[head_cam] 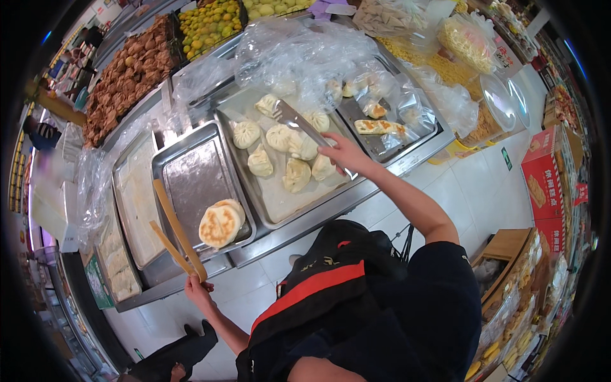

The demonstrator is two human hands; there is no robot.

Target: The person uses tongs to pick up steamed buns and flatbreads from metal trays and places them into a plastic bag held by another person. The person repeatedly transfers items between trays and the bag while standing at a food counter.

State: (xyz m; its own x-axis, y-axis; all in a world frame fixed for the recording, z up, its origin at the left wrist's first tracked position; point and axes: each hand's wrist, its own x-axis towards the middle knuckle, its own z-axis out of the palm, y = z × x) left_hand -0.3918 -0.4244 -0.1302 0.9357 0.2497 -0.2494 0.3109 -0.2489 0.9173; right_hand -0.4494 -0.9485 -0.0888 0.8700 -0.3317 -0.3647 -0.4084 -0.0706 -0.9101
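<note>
My right hand (344, 152) grips metal tongs (305, 125) over a paper-lined tray (277, 205) of steamed buns. The tongs' far end is at a pleated bun (266, 105) near the back; whether they pinch it I cannot tell. Several more buns, such as the one at the front (296, 175), lie loosely together below. Low on the left, my left hand (198, 289) holds wooden tongs (177, 234) by the joined end, arms spread apart. They reach over the front left edge of a metal tray (195, 157), beside browned flatbreads (222, 223) stacked in its front corner.
Clear plastic sheeting (305, 52) is bunched across the back of the trays. To the right, another tray (389, 153) holds cut filled flatbread (379, 127). Brown nuts or fruit (131, 79) and small citrus (210, 24) stand behind. A person's dark-clad legs (176, 351) are at lower left.
</note>
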